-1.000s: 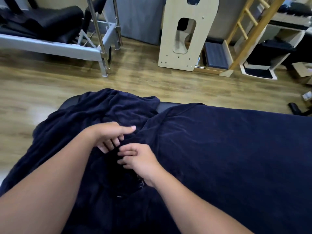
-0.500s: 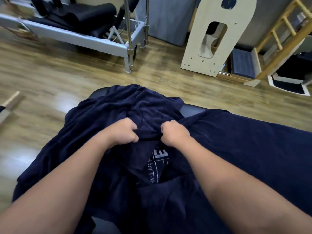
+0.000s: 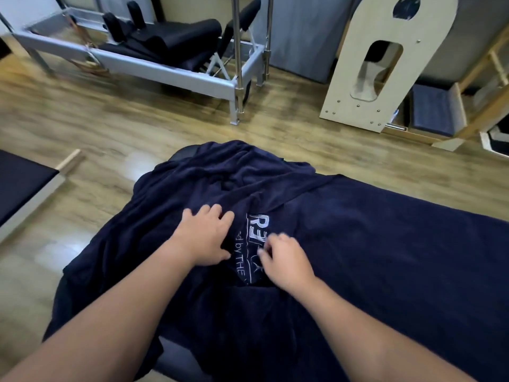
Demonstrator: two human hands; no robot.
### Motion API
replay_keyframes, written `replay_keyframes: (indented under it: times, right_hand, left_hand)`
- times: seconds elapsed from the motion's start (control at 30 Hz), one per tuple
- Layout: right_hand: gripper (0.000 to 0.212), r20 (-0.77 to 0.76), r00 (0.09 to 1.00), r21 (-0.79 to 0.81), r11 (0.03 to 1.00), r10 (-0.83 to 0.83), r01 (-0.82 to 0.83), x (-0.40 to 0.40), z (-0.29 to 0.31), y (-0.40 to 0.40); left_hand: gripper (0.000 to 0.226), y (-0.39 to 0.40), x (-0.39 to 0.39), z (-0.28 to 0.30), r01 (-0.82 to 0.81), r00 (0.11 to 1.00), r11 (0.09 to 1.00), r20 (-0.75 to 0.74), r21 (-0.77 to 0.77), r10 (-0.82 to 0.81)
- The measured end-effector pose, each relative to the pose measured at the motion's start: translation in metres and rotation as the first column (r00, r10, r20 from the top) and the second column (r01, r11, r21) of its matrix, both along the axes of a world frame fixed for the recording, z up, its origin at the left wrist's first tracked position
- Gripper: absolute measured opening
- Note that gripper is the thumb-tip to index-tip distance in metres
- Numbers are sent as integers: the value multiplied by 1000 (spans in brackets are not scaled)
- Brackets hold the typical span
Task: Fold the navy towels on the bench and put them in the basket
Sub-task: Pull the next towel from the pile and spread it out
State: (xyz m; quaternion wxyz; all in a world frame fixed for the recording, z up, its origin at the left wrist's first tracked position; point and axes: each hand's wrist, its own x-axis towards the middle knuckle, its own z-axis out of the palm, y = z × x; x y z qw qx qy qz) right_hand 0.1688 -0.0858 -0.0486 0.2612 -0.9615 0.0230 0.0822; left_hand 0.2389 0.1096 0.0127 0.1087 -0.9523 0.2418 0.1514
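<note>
Navy towels cover the bench. A crumpled towel (image 3: pixel 170 205) is heaped at the left end and hangs over the edge; a flatter towel (image 3: pixel 385 244) spreads to the right. Between them shows white embroidered lettering (image 3: pixel 256 230). My left hand (image 3: pixel 205 235) lies flat on the crumpled towel, fingers spread, just left of the lettering. My right hand (image 3: pixel 286 260) rests on the cloth just right of the lettering, fingers curled and blurred; whether it pinches fabric is unclear. A dark corner of the bench (image 3: pixel 184 154) peeks out at the far end. No basket is in view.
Wooden floor surrounds the bench. A metal-framed exercise machine (image 3: pixel 165 64) with black pads stands at the back left. A pale wooden arched panel (image 3: pixel 385 64) and a wooden ladder frame (image 3: pixel 490 86) stand at the back right. Another padded bench (image 3: pixel 22 183) is at the left.
Both fists have let go of the bunched towel edge. The left hand now lies flat with spread fingers, the right has dropped nearer me. More of the white lettering shows; the view shifted left.
</note>
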Motion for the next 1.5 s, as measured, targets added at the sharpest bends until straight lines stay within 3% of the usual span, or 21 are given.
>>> replay_keyframes:
  times: [0.2, 0.3, 0.4, 0.43, 0.5, 0.57, 0.6, 0.7, 0.77, 0.8, 0.83, 0.9, 0.97, 1.07, 1.13, 1.23, 1.33, 1.4, 1.5]
  right_hand:
    - [63, -320, 939, -165, 969, 126, -186, -71, 7, 14]
    - [44, -455, 880, -159, 960, 136, -231, -75, 18, 26]
    - [27, -483, 870, -137, 972, 101, -189, -74, 36, 45]
    - [27, -484, 871, -111, 981, 85, -157, -75, 43, 49]
    - [30, -460, 888, -52, 997, 20, -49, -81, 58, 63]
    - [32, -428, 902, -12, 999, -50, 50, -91, 72, 78]
    - [35, -413, 908, 3, 997, -68, 76, -96, 76, 87]
    - [44, -360, 929, 123, 983, -87, 139, -113, 88, 121]
    - [46, -426, 903, 214, 963, -60, 165, -120, 93, 139]
    - [48, -474, 880, 222, 961, -43, 167, -122, 91, 145]
    - [48, -509, 860, 206, 965, -33, 160, -122, 89, 149]
    - [42, -533, 841, 109, 977, -96, 181, -119, 79, 155]
    - [44, -516, 818, -32, 960, -255, 279, -115, 68, 162]
    - [50, -511, 775, -210, 928, -372, 307, -112, 53, 181]
    - [55, -506, 773, -272, 922, -382, 277, -113, 44, 194]
    - [32, -435, 826, -302, 922, -359, 242, -111, 34, 209]
    - [13, -386, 840, -205, 923, -381, 325, -108, 38, 218]
    - [10, -272, 883, -111, 924, -383, 367, -109, 40, 220]
    - [23, -124, 972, 61, 976, -199, 208, -109, 48, 228]
  left_hand:
    - [25, -17, 13, 0, 66, 994, 995, 86, 69, -72]
    - [21, -19, 36, 10, 24, 997, 1000, 78, -16, -23]
    - [16, -11, 68, 25, -172, 984, 948, -3, -269, 177]
    - [17, -7, 79, 30, -283, 959, 877, -99, -388, 265]
    - [20, 3, 99, 42, -520, 854, 605, -379, -603, 356]
    - [20, 8, 121, 51, -664, 747, 317, -575, -677, 335]
    - [22, 8, 132, 56, -690, 719, 218, -618, -690, 318]
    - [36, 3, 161, 67, -681, 715, 92, -633, -727, 297]
    - [35, -2, 174, 61, -669, 729, 98, -624, -737, 281]
    - [30, -5, 175, 55, -642, 758, 148, -594, -752, 270]
    - [24, -6, 173, 48, -594, 802, 256, -536, -763, 264]
    - [25, -5, 158, 34, -402, 915, 569, -336, -717, 223]
    - [51, 0, 137, 24, -247, 965, 797, -218, -552, 148]
    - [96, 8, 113, 8, -115, 984, 947, -167, -300, 67]
    - [96, 13, 100, -2, -60, 978, 976, -206, -209, 16]
    - [52, 15, 94, -9, -33, 962, 976, -271, -216, -27]
    - [21, 18, 99, -8, -94, 956, 935, -292, -342, -11]
    - [19, 21, 109, -5, -179, 965, 857, -255, -483, 58]
    - [22, 24, 127, 6, -274, 962, 664, -188, -696, 200]
